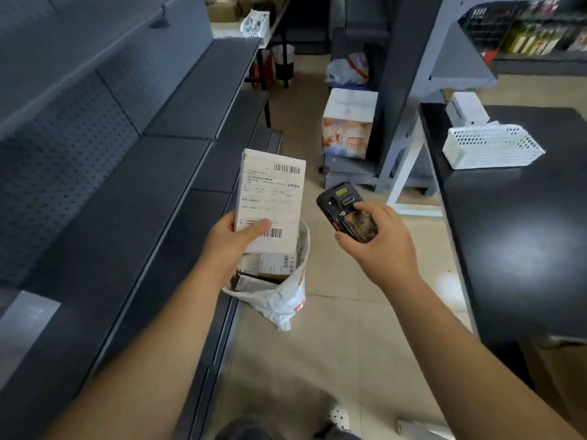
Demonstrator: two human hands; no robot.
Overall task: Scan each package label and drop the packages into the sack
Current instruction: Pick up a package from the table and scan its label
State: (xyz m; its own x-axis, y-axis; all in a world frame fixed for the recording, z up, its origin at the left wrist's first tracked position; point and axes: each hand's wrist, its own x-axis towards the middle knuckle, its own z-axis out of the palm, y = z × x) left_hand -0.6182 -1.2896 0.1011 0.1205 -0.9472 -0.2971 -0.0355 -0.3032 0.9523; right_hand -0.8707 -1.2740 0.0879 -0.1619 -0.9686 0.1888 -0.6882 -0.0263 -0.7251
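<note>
Head view looks down an aisle between dark grey shelving on the left and a black desk on the right, with beige floor tiles between them. The left hand holds a flat white package upright by its lower left corner: the thumb lies across the front of the label, and the other fingers are hidden behind the box. The label faces the camera, with one barcode near its top right and another near the bottom, just beside the thumb. This grip is closed firmly on the package.

The right hand is wrapped round a black handheld scanner, its back turned up toward the camera and its top end pointing up and left toward the package. One fingertip rests on the scanner's back, and the thumb runs along its lower side. Scanner and package are near each other but apart.

A white sack stands open on the floor directly below the held package, against the foot of the shelving. Several labelled packages lie inside it, partly hidden by the left hand and the held box.

On the desk sits a white plastic basket, with a small white box just behind it. Farther down the aisle stands a printed cardboard carton.
</note>
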